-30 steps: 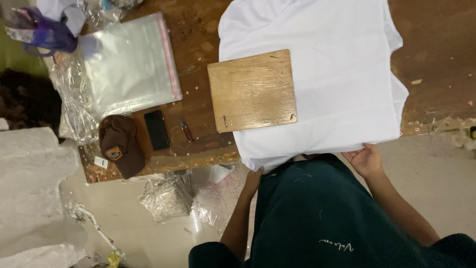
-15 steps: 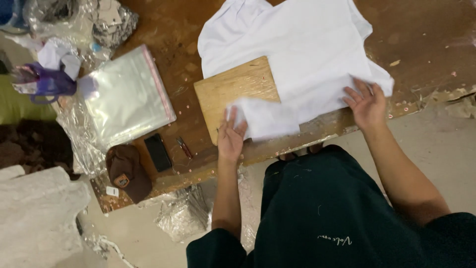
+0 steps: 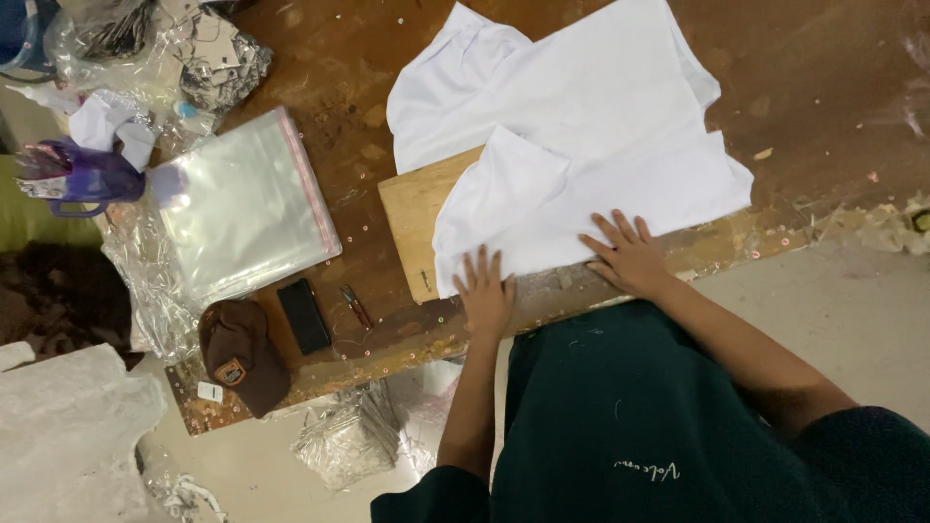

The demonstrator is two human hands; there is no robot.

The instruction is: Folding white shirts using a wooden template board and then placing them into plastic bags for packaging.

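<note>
Both your left hand [image 3: 484, 291] and right hand [image 3: 630, 257] lie flat and open on the white shirt [image 3: 591, 145], holding nothing. Keep the fold square over the wooden board [image 3: 412, 218] at nine o'clock, smoothing outward.

Most of the wooden board [image 3: 415, 208] lies hidden under the white garment [image 3: 581, 145], only its left part and near edge showing. The garment's far end is cut off by the top edge of the picture. The counter [image 3: 823, 87] runs out of view at the top and right. At the far left corner, a blue container [image 3: 19, 39] (partly wrapped in crumpled plastic) is cropped. The small red-handled tool [image 3: 356, 305] beside the dark phone [image 3: 304, 316] is too small to identify.
</note>
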